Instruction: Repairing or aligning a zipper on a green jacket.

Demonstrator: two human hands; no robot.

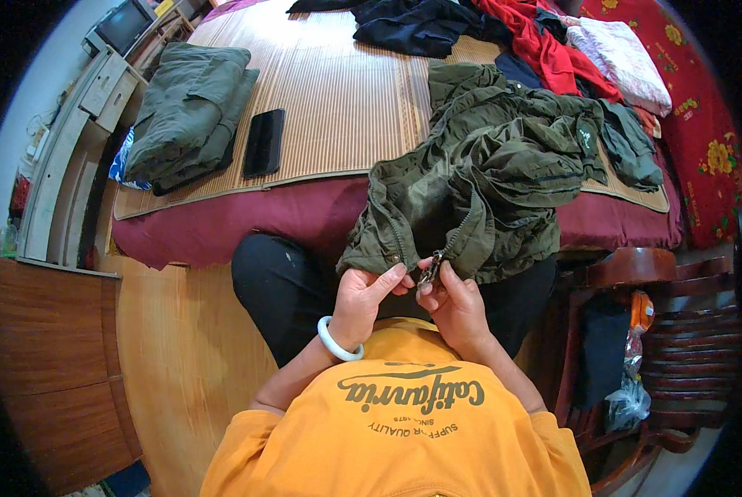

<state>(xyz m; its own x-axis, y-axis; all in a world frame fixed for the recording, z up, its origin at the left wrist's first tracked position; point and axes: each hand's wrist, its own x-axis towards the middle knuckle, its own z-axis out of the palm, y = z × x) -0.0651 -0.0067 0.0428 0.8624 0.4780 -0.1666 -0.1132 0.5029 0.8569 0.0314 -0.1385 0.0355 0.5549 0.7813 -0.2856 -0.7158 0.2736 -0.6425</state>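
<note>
An olive-green jacket point(503, 166) lies over the bed's near edge, its lower part hanging over my lap. My left hand point(367, 300), with a white bangle at the wrist, pinches the jacket's bottom corner beside one side of the zipper. My right hand point(455, 306) is closed at the lower end of the other zipper side, thumb and finger on the metal zipper point(429, 272). The two zipper sides run apart above my hands. Some of my fingertips are hidden by the cloth and zipper.
A folded green garment pile point(190, 116) and a black phone point(264, 142) rest on the bed mat point(330, 91). Dark and red clothes point(537, 41) lie at the far right. A wooden chair point(686, 331) holding plastic bags stands at my right, a desk point(69, 166) at the left.
</note>
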